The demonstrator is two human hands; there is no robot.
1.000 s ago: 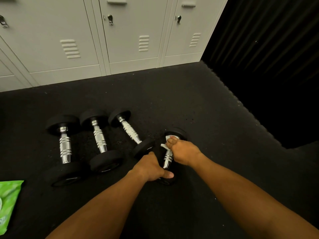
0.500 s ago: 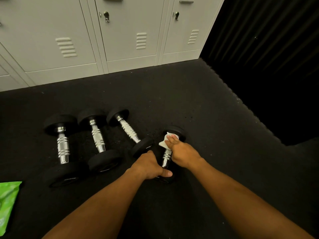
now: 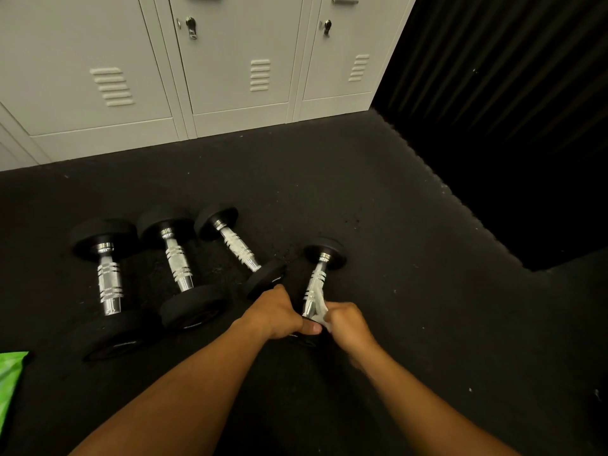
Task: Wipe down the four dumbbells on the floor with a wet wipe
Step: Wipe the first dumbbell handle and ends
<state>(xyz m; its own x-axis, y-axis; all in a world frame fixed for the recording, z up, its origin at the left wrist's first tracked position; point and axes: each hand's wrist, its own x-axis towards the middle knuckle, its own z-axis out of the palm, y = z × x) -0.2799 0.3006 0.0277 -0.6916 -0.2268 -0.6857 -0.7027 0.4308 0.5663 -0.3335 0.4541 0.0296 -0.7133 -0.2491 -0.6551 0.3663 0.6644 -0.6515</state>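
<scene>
Your left hand (image 3: 279,315) grips, hiding the black-and-chrome dumbbell's (image 3: 317,281) near head | blurred right hand (image 3: 347,324) pinches white wet wipe (image 3: 319,306) | green packet (image 3: 11,383) cut off at floor's left edge.

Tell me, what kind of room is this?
Probably a gym locker room. Grey metal lockers line the wall, the floor is dark rubbery matting, and four dumbbells lie on it, like the leftmost dumbbell.
</scene>
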